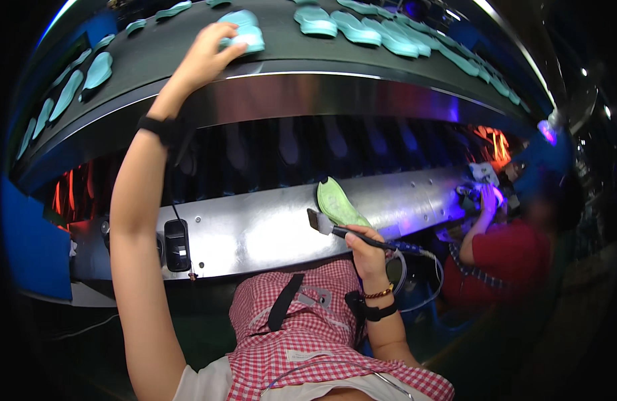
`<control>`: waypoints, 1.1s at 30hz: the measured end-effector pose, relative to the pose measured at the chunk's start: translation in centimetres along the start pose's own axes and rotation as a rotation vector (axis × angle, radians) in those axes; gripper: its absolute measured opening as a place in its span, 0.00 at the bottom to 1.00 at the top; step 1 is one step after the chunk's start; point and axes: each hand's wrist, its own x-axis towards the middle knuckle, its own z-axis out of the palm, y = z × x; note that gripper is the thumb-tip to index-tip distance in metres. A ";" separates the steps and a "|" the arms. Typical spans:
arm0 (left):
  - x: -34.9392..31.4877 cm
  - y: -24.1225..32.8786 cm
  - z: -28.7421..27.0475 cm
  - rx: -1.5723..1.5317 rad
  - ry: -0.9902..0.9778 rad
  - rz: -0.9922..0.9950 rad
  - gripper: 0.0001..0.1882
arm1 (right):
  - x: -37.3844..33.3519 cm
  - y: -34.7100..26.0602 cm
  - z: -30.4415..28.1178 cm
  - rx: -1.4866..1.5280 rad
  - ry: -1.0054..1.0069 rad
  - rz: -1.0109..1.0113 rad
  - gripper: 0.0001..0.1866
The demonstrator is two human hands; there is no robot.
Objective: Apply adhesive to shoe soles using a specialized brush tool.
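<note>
My left hand (209,52) reaches far up to the dark belt, its thumb and fingers closed on the edge of a light teal shoe sole (250,33). A flat-headed brush (348,232) with a black handle is in my right hand (367,255), low over the metal ledge. From the brush's rear end run a thin tube and a cable. Beside the brush head, a yellow-green shoe sole (338,204) lies on the ledge, its near end close to my right fingers.
More teal soles (395,39) lie in rows along the conveyor belt (282,50). Under it, dark slots with orange-glowing heaters sit behind the metal ledge (255,230). A black box (177,246) with a cord stands at left. A co-worker in red (502,257) works at right.
</note>
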 end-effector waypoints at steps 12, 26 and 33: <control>-21.9 11.7 -5.4 -1.401 0.547 -1.088 0.28 | 1.8 0.0 -0.3 0.113 0.081 0.045 0.11; -24.8 24.0 7.0 -2.319 0.026 -1.302 0.47 | 4.5 1.2 5.7 -0.234 -0.194 0.045 0.09; -24.1 22.7 7.3 -1.791 0.336 -1.622 0.36 | 1.4 1.8 7.5 -0.830 -0.463 -0.533 0.12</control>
